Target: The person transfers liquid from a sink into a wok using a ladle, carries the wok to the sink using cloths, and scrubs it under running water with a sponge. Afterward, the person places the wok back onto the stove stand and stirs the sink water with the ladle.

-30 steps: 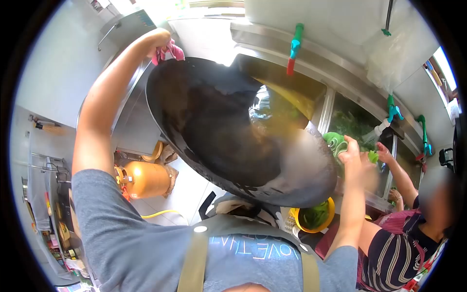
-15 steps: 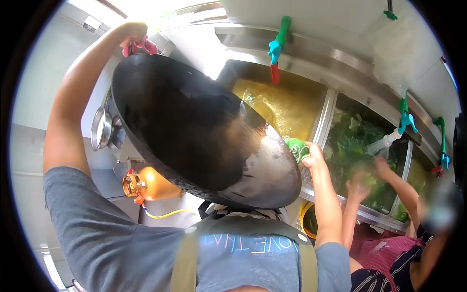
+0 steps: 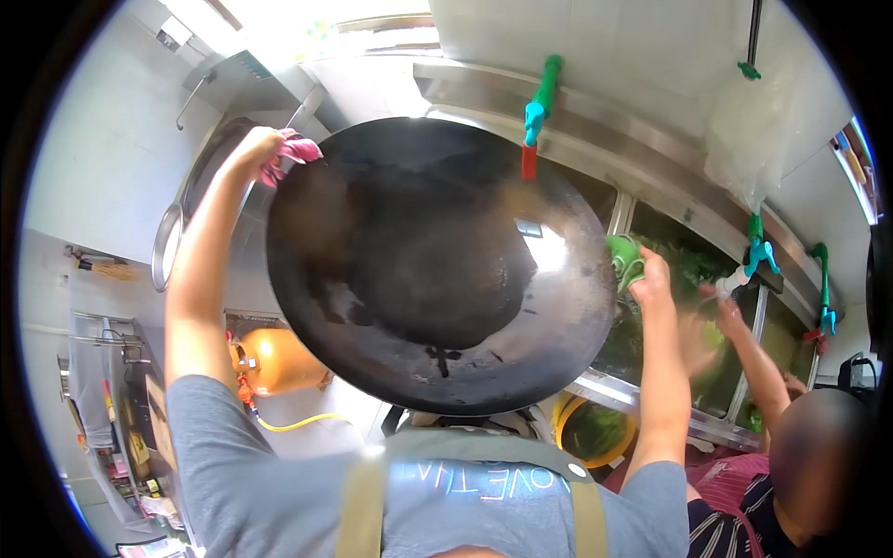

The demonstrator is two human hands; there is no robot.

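Note:
A large black wok (image 3: 446, 251) is held up in front of my chest, its hollow facing me, with wet patches on the inside. At its upper left rim, my left hand (image 3: 256, 153) is closed on a pink cloth (image 3: 299, 147) that wraps the edge. My right hand (image 3: 654, 276) grips the right rim through a green cloth (image 3: 624, 260). Behind the wok, most of the nearest sink basin is hidden.
Green taps (image 3: 537, 116) line the wall above metal sinks. At right, a co-worker's hands (image 3: 730, 312) are among leafy greens in water. An orange gas cylinder (image 3: 279, 361) with a yellow hose stands low left. A yellow-rimmed bucket (image 3: 595, 432) sits below the sink.
The wok has come from a steep tilt over the sink to nearly level, its left side lowered. My left hand has moved down and my right hand slightly right and up.

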